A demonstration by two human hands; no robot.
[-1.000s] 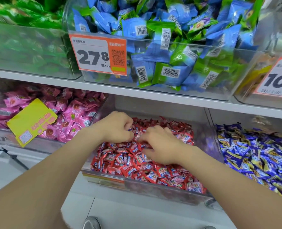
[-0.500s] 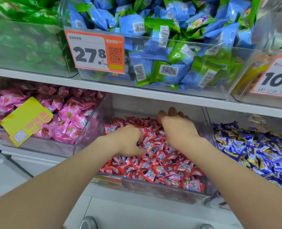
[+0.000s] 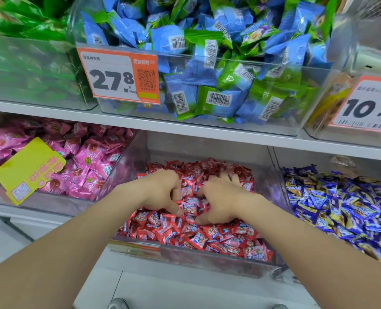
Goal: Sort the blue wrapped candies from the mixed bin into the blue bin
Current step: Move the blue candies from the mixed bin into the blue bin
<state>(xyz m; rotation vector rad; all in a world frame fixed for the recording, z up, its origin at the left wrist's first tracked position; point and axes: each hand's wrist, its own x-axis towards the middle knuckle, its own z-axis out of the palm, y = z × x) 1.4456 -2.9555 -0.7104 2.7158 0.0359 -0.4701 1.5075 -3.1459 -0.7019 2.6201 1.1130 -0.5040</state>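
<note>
The left hand (image 3: 158,190) is sunk into the red candies (image 3: 207,239) with its grip curled, a hold not discernible, the right hand (image 3: 223,197) is pressed alongside with grip spread apart, while blue wrapped candies (image 3: 167,41) are seen in the mixed bin (image 3: 307,103) above, the blue bin (image 3: 307,160) at lower right.

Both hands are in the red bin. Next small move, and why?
Probably pull the hands apart to rake the top layer aside. The left hand and right hand are both dug into the red candies, and no blue wrapper shows on that surface, so there is nothing to pick yet. The blue bin sits just to the right.
</note>
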